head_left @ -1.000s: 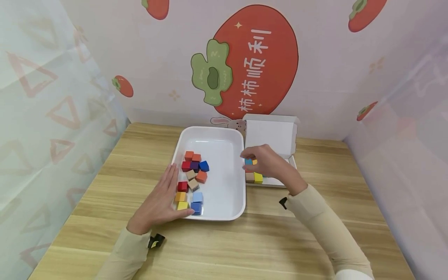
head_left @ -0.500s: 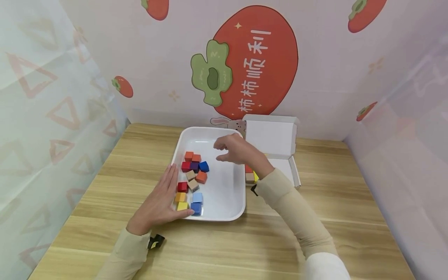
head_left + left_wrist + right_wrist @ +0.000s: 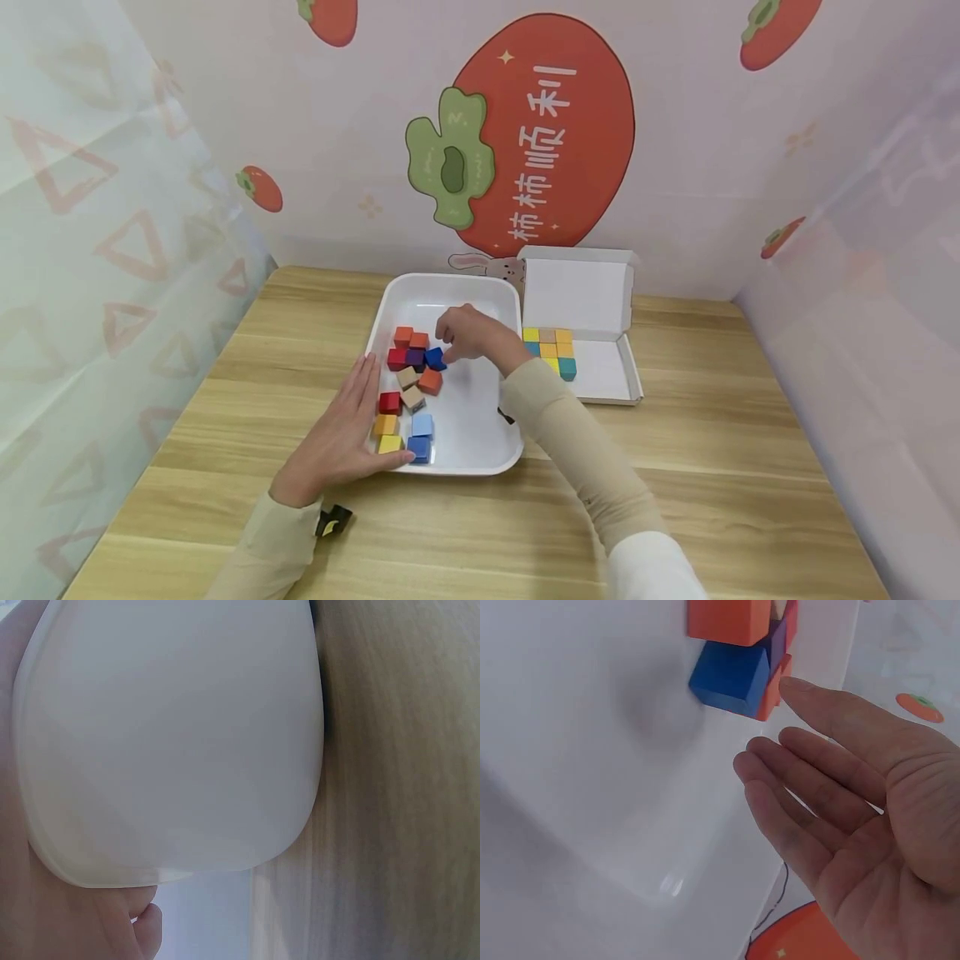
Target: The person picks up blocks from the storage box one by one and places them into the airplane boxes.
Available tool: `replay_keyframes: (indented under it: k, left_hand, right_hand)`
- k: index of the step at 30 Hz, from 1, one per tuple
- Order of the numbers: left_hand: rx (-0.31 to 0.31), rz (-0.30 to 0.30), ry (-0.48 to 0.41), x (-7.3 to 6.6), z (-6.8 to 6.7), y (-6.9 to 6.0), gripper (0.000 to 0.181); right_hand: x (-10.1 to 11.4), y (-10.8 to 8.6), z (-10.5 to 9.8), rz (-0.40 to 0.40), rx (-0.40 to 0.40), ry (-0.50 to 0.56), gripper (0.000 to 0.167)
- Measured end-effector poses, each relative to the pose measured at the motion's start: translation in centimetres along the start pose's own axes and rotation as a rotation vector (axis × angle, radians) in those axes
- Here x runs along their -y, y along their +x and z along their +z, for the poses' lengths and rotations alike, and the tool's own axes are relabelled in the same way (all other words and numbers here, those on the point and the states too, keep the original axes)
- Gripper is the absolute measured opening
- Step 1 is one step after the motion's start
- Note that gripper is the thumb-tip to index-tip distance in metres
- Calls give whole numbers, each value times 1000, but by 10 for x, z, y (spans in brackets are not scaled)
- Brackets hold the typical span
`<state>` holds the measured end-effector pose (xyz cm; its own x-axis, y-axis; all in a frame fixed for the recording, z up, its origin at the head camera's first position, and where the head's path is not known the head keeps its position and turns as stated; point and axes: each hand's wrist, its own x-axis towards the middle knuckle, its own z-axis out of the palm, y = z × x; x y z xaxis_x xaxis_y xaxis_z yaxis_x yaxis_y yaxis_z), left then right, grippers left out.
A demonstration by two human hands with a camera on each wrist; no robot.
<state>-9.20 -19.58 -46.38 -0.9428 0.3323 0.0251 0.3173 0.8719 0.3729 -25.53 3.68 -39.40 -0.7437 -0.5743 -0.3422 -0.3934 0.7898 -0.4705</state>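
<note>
Our left hand (image 3: 341, 437), fingers straight, rests against the left rim of the white tray (image 3: 476, 425). Our right hand (image 3: 471, 332), empty, fingers loosely bent and thumb apart, hovers over the tray, near its dark blue block (image 3: 731, 679); right of the tray lies a white box (image 3: 602, 367).

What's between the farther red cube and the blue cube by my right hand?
In the head view, a dark purple cube lies between the red cube and the blue cube.
</note>
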Motion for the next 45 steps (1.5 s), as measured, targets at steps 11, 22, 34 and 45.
replay_keyframes:
  k: [11,22,34,45]
  left_hand:
    - [-7,5,-2,0,0,0,140]
    - [-7,7,-1,-1,-1,1,139]
    - [3,-2,-3,-1,1,1,138]
    - [-6,19,-2,0,0,1,139]
  right_hand:
    - [-2,18,21,9,4,-3,33]
    - [-3,7,8,-4,-30,-25,27]
    - [-12,-45,-30,-50,-121,-30,32]
    - [-55,-110,-45,-26,-182,15,33]
